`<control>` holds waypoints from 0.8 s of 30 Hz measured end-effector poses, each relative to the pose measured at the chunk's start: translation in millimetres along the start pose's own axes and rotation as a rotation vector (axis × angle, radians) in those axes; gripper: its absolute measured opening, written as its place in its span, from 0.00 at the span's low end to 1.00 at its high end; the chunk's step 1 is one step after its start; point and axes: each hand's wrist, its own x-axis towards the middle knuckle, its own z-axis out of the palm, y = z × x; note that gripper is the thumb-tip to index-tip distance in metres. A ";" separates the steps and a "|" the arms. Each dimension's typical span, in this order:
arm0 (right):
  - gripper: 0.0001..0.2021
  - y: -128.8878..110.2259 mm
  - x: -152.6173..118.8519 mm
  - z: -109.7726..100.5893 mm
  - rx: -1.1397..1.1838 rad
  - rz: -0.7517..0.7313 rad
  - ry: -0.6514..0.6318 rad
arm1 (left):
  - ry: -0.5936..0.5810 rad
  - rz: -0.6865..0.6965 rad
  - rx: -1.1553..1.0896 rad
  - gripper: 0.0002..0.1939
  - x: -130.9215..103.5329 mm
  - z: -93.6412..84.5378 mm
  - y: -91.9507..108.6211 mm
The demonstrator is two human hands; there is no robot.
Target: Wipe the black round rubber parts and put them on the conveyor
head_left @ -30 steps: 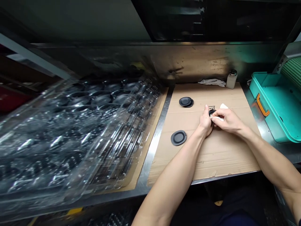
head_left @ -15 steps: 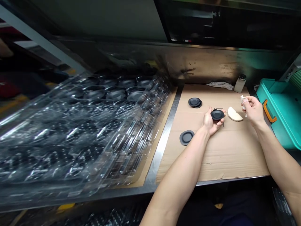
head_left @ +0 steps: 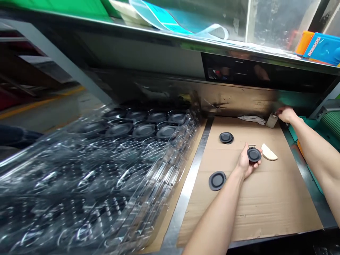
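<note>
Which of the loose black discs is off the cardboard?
The disc gripped in the left hand; the single disc and the stacked pair lie flat.

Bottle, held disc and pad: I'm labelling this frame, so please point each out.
Bottle (head_left: pixel 271 121), head view, its pale body.
Held disc (head_left: pixel 254 154), head view, its centre, in the left hand (head_left: pixel 245 163).
Pad (head_left: pixel 269 152), head view, its middle.

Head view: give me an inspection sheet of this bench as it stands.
Surface: cardboard sheet on a steel bench.
Job's things: black disc in the left hand; small bottle at the back.
Clutter: a stacked pair of discs, a single disc, a white pad, a white rag.
Hands: left holds the disc; right hand is at the bottle.
Cables: nothing seen.
Surroundings: clear blister trays on the left, teal bin on the right, shelf above.
</note>
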 end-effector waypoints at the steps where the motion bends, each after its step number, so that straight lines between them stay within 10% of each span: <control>1: 0.12 0.6 4.6 0.8 -0.034 -0.015 -0.032 | -0.007 -0.001 -0.001 0.38 0.9 -0.8 -0.6; 24: 0.14 10.8 17.4 -0.9 -0.098 -0.011 -0.088 | -0.031 0.001 0.006 0.38 3.5 -1.8 -1.9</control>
